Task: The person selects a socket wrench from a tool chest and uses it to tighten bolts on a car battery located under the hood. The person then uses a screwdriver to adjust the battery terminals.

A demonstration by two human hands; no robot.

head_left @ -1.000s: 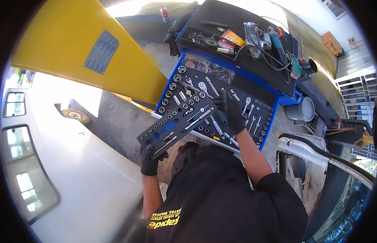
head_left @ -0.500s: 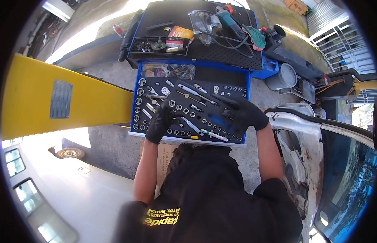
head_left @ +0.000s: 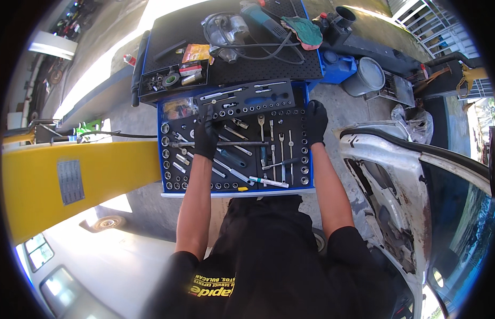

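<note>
L hand [head_left: 206,135] grips the tray [head_left: 248,95] at its left end, fingers over the edge. Tray's slanted across the drawer's [head_left: 231,194] back, sockets + tools in it. R hand [head_left: 316,125] is nr tray's right end, apart from it, by the drawer's right rim; can't tell if it's clenched. Bar [head_left: 242,143] below tray, bag [head_left: 178,108] back left, grinder [head_left: 264,21] up top.

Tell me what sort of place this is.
Probably a vehicle repair workshop, going by the blue drawer of sockets, the power grinder and the worn white vehicle door at the right.
</note>
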